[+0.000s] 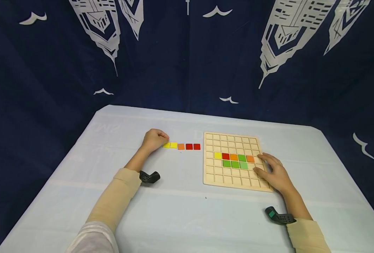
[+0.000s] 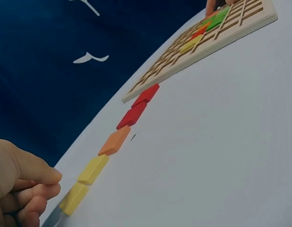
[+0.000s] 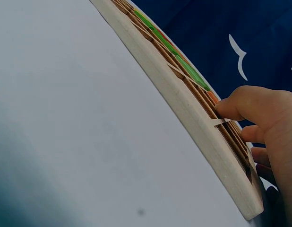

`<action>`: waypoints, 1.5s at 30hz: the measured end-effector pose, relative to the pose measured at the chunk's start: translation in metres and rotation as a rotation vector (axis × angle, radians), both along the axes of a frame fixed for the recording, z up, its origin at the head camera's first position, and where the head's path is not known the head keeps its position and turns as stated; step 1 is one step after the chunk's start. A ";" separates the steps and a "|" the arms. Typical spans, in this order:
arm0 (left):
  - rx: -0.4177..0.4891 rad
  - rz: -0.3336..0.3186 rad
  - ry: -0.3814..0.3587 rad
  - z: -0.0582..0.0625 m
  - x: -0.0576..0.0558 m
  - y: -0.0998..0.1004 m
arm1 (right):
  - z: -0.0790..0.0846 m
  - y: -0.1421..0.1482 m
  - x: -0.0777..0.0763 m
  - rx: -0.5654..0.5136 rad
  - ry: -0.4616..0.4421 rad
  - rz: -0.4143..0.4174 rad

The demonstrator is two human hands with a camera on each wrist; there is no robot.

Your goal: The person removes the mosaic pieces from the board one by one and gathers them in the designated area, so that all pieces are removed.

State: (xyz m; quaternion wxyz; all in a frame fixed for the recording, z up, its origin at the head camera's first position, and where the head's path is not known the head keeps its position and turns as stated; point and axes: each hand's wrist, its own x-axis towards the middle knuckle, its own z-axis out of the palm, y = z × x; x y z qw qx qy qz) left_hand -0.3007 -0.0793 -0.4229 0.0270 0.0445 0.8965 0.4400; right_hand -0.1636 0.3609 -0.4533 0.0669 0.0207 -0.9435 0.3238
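My left hand (image 1: pixel 154 140) hovers at the left end of a row of small square tiles, its fingers loosely curled. The fingertips (image 2: pixel 54 177) come close beside the end yellow tile (image 2: pixel 74 199), with no tile visible between them. Along this row lie another yellow tile (image 1: pixel 173 145), an orange tile (image 1: pixel 181 146) and two red tiles (image 1: pixel 193 146). My right hand (image 1: pixel 274 174) rests at the right edge of the wooden grid board (image 1: pixel 218 179), thumb and fingers apart. Its thumb (image 3: pixel 231 108) lies over the grid near an orange tile (image 1: pixel 250 159).
On the board, yellow, red, orange and green tiles fill part of two middle rows, including a green tile (image 1: pixel 235 164). A white cloth (image 1: pixel 180 211) covers the table. Behind hangs a dark blue curtain (image 1: pixel 187 77). Each wrist carries a black device (image 1: pixel 150 177).
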 end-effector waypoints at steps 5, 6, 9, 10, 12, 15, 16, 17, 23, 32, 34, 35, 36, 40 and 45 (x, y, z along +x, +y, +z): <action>0.002 -0.019 -0.010 0.004 0.000 0.007 | 0.002 -0.002 -0.001 0.004 -0.002 0.003; 0.002 -0.025 -0.009 0.004 0.000 0.009 | 0.002 -0.002 -0.001 0.006 0.000 0.002; 0.013 -0.039 -0.014 0.004 0.001 0.014 | 0.002 -0.002 -0.001 0.009 0.002 0.003; 0.016 -0.046 -0.016 0.004 0.001 0.016 | 0.002 -0.002 -0.001 0.009 0.001 0.004; 0.021 -0.063 -0.016 0.004 0.001 0.019 | 0.001 -0.001 -0.001 0.007 -0.003 0.004; 0.029 -0.091 -0.019 0.004 0.002 0.026 | 0.001 -0.002 -0.001 0.006 -0.014 0.003; 0.032 -0.099 -0.016 0.004 0.002 0.029 | 0.001 -0.001 -0.001 0.006 -0.015 0.002; 0.036 -0.110 -0.016 0.004 0.003 0.031 | 0.001 -0.001 -0.001 0.007 -0.015 0.001; 0.069 -0.157 -0.022 0.005 0.006 0.046 | 0.002 -0.002 0.000 0.011 -0.009 0.001; 0.089 -0.199 -0.043 0.006 0.009 0.069 | 0.001 -0.001 -0.001 0.007 0.002 0.001; 0.084 -0.202 -0.049 0.007 0.010 0.074 | 0.001 -0.001 -0.001 0.005 -0.004 -0.001; 0.081 -0.205 -0.049 0.007 0.010 0.076 | 0.001 -0.001 0.000 0.005 -0.005 -0.002; 0.079 -0.208 -0.048 0.007 0.010 0.078 | 0.002 -0.001 0.000 0.004 -0.005 -0.001; 0.077 -0.227 -0.045 0.008 0.013 0.086 | 0.003 -0.001 0.000 0.005 -0.007 -0.001; 0.084 -0.250 -0.040 0.007 0.016 0.096 | 0.003 -0.001 0.000 0.003 -0.009 0.000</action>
